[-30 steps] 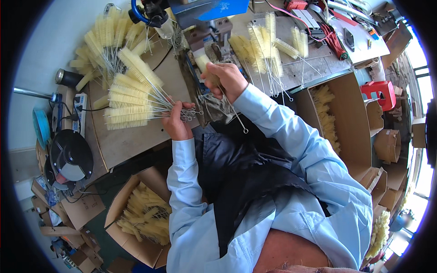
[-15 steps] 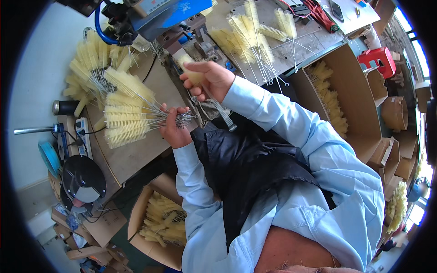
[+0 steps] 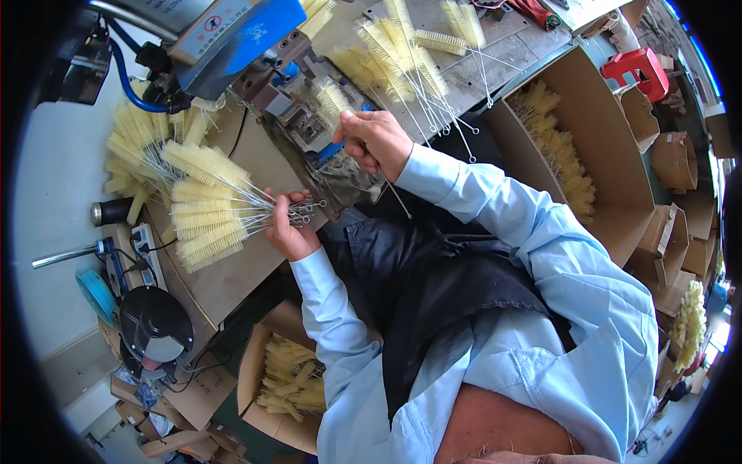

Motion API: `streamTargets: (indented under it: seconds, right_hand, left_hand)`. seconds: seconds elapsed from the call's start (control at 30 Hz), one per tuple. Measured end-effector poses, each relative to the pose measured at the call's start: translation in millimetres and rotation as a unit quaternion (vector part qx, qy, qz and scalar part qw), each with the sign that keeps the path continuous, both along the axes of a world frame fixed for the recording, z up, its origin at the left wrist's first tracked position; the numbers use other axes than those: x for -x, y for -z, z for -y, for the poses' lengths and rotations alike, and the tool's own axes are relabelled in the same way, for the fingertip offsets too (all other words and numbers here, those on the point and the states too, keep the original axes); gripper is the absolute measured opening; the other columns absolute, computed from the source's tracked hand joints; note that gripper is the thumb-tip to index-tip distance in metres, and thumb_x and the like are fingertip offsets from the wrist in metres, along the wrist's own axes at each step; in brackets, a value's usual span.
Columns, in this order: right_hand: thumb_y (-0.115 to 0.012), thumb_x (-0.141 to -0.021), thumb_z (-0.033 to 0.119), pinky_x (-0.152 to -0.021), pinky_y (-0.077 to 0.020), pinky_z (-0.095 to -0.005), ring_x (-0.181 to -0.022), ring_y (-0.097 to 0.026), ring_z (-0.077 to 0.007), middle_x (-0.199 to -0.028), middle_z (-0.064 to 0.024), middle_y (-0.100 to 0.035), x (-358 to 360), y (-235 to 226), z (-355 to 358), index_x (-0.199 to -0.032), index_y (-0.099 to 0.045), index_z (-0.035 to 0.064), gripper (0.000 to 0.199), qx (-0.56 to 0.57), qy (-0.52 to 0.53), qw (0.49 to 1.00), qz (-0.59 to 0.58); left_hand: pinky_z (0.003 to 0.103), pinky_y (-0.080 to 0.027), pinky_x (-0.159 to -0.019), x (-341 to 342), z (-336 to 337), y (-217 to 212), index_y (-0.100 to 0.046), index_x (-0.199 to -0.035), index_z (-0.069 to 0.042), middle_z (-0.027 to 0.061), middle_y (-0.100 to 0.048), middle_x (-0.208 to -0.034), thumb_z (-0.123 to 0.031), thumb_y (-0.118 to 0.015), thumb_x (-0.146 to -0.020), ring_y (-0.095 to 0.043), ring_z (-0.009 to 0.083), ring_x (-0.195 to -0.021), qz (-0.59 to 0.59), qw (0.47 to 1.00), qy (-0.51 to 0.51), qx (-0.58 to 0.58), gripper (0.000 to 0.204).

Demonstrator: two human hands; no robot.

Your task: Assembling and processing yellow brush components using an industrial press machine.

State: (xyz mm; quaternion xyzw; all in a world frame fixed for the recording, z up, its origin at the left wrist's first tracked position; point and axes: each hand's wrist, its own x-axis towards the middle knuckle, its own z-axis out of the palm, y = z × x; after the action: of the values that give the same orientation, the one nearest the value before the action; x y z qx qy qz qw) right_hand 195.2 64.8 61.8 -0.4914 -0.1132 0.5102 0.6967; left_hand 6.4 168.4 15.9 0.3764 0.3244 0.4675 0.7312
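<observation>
My left hand (image 3: 292, 230) is closed round the wire handles of a fanned bunch of bottle brushes (image 3: 205, 216). Their cream bristles point left, and the looped wire ends stick out to the right of my fingers. My right hand (image 3: 380, 145) pinches a single bottle brush (image 3: 332, 99) near the base of its bristles. Its bristle end points up at the metal fixture of a bench machine (image 3: 290, 108); whether it touches the fixture I cannot tell. The brush's wire handle trails below my palm toward the black apron.
More brushes lie in a pile (image 3: 143, 147) at the left and on the metal bench (image 3: 502, 54). Cardboard boxes (image 3: 610, 155) holding brushes stand at right and lower left. The machine's blue head (image 3: 255, 39) overhangs the work spot. A black reel (image 3: 154, 329) stands far left.
The single brush in my right hand, blurred before, is now steady with its bristles toward the machine. My left hand keeps its bunch. The whole view has shifted a little.
</observation>
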Motion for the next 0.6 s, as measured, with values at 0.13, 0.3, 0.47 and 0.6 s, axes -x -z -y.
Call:
streamTargets:
  seconds: [0.13, 0.3, 0.47, 0.6]
  right_hand:
    - [-0.048, -0.104, 0.036, -0.037, -0.0264, -0.0245, -0.040, -0.034, -0.0082, -0.057, 0.0006, -0.041, -15, -2, 0, -0.092, -0.057, 0.0004, 0.039, -0.009, -0.023, 0.998, -0.054]
    - [-0.045, -0.104, 0.037, -0.038, -0.0240, -0.0268, -0.041, -0.031, -0.0095, -0.056, -0.0002, -0.039, -20, 1, -2, -0.091, -0.056, -0.0015, 0.042, -0.034, -0.035, 0.995, -0.086]
    - [-0.041, -0.105, 0.038, -0.039, -0.0223, -0.0263, -0.042, -0.029, -0.0088, -0.057, 0.0019, -0.036, -28, 1, -8, -0.095, -0.054, 0.0007, 0.041, -0.058, -0.064, 0.987, -0.132]
    - [-0.040, -0.106, 0.038, -0.037, -0.0237, -0.0243, -0.042, -0.028, -0.0069, -0.056, 0.0034, -0.035, -35, 1, -13, -0.098, -0.053, 0.0015, 0.039, -0.064, -0.084, 0.975, -0.198]
  left_hand:
    - [0.044, -0.056, -0.080, 0, -2, 4, -0.043, -0.128, 0.004, 0.0119, -0.059, -0.085, -0.007, -0.060, -0.090, -0.061, 0.0207, -0.077, -0.002, 1.000, 0.001, -0.017, 0.043]
    - [0.045, -0.055, -0.079, -2, 1, 4, -0.044, -0.127, 0.004, 0.0112, -0.058, -0.085, -0.006, -0.061, -0.089, -0.060, 0.0202, -0.076, -0.008, 1.000, -0.004, -0.016, 0.043]
    - [0.045, -0.055, -0.079, -4, 2, 2, -0.044, -0.125, 0.004, 0.0120, -0.059, -0.085, -0.007, -0.061, -0.089, -0.061, 0.0200, -0.076, -0.004, 1.000, -0.003, -0.022, 0.041]
    - [0.044, -0.056, -0.079, -3, 0, 2, -0.044, -0.125, 0.004, 0.0121, -0.059, -0.085, -0.007, -0.061, -0.089, -0.060, 0.0199, -0.076, -0.009, 1.000, 0.000, -0.019, 0.042]
